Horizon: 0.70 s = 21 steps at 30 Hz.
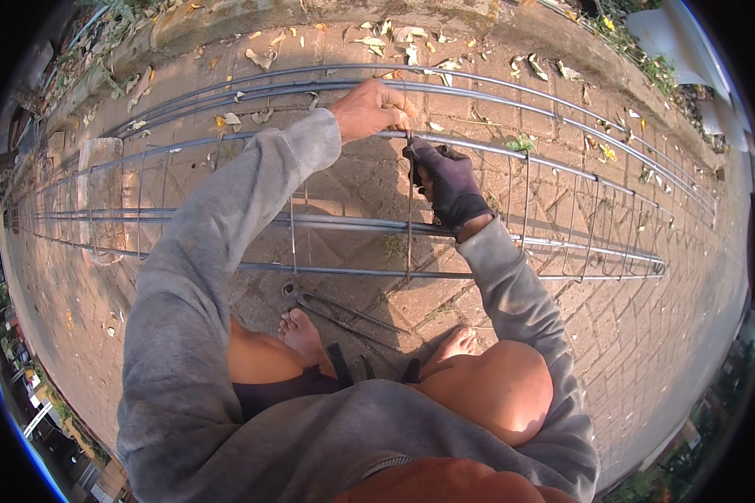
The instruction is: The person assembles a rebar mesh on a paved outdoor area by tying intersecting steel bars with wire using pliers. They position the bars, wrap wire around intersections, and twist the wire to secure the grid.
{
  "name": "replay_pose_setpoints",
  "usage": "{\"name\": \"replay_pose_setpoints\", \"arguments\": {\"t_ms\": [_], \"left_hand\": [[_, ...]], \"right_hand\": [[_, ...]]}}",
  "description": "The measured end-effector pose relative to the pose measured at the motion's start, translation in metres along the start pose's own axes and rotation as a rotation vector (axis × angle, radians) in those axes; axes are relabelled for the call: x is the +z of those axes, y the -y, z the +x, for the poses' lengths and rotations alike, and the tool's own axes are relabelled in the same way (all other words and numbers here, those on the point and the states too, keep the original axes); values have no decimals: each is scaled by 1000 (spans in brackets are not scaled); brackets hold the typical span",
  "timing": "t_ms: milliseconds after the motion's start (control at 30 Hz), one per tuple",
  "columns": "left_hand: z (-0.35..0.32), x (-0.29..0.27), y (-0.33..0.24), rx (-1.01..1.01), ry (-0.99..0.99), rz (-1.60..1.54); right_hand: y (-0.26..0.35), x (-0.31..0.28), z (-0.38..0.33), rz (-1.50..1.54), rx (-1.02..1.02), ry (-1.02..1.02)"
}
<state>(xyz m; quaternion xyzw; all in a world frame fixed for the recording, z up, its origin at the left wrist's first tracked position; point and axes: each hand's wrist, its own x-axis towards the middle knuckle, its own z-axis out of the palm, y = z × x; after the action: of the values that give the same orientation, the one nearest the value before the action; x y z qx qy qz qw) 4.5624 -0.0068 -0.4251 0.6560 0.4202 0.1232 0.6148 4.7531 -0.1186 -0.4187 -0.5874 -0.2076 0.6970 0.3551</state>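
A long rebar cage (356,222) of steel bars and square stirrups lies across the paving in front of me. My left hand (369,111), bare, is at the cage's far upper bar (478,147), its fingers pinched together; what they hold is too small to make out. Just right of it, my right hand (449,180) wears a dark purple and black glove. Its fingers are curled closed against a rusty stirrup (409,210), right below where the stirrup meets that bar. Between my bare feet and the cage, long-handled pincers (335,314) lie on the ground.
Several loose steel bars (512,102) run beyond the cage, nearly parallel to it. A brick-like block (102,197) stands at the cage's left part. Dry leaves (407,35) are scattered on the brick paving (646,335) near a stone kerb (226,25).
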Motion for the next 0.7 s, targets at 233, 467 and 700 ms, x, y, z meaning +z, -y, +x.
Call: {"name": "replay_pose_setpoints", "arguments": {"t_ms": [233,467,700], "left_hand": [[4,0,1,147,65,17],[6,3,-38,97,160,424],[17,27,-61,296,95,929]], "right_hand": [[0,-9,3,3,29,23],[-18,0,20,3,-134,-112],[-30,1,34,-203,-185,-232]]}}
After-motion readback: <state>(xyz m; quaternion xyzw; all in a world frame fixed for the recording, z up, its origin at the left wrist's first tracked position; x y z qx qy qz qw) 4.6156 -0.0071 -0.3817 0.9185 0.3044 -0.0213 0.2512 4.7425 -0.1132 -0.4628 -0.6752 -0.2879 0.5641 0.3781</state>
